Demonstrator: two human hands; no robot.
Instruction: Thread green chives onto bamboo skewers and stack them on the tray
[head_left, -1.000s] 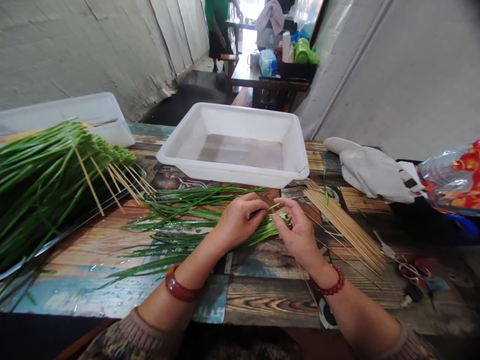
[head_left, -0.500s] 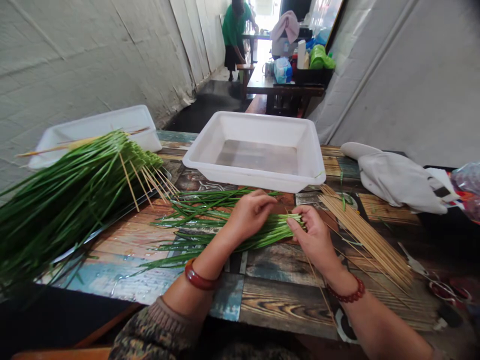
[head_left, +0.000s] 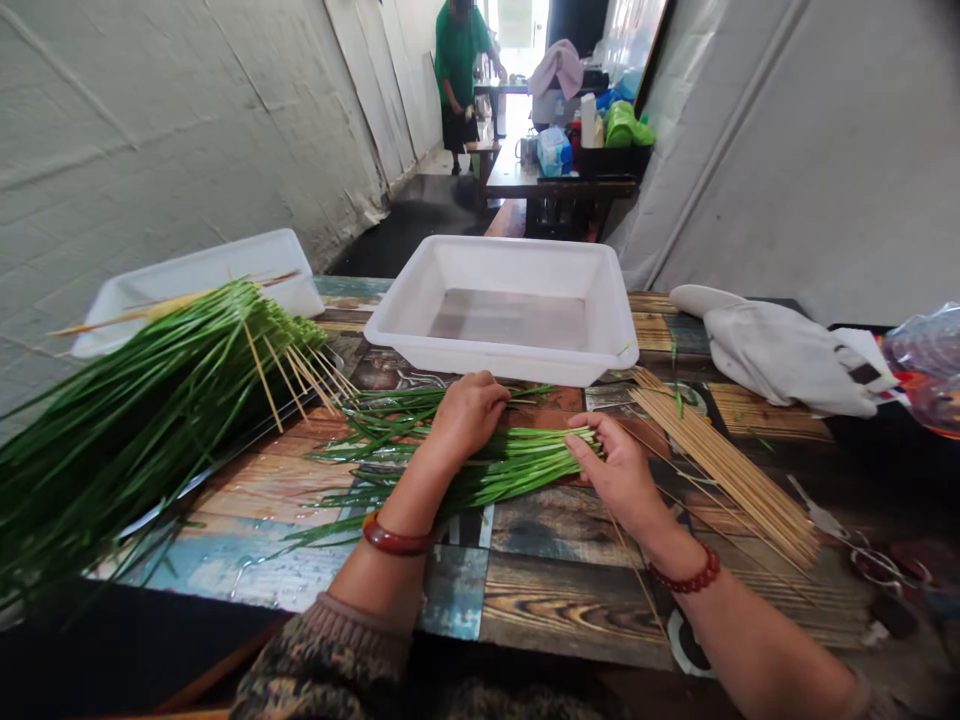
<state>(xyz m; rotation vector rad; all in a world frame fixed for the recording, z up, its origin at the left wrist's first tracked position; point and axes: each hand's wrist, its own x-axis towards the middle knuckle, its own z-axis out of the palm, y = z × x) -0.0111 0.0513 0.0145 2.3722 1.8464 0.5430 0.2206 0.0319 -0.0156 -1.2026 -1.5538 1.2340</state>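
Note:
Green garlic chives (head_left: 517, 465) lie in a flat row on the table in front of me, pale ends to the right. My right hand (head_left: 611, 462) pinches those pale ends between thumb and fingers. Over the left part of the row, my left hand (head_left: 471, 412) has its fingers curled together beside some looser chives (head_left: 401, 402); what is in them, if anything, is hidden. To the right lies a pile of thin bamboo skewers (head_left: 724, 475). A big heap of chives threaded on skewers (head_left: 172, 380) rests on a tray at the left.
A white plastic tub (head_left: 499, 365) stands behind the chives, another white tub (head_left: 289, 262) at the back left. Scissors (head_left: 847, 535) and a pale grey cloth item (head_left: 780, 350) lie at the right. A person in green (head_left: 457, 60) stands far back beside another table (head_left: 517, 180).
My left hand has moved left and slightly back, away from my right hand, toward the looser chives. The right hand keeps hold of the pale ends. The person behind has straightened up.

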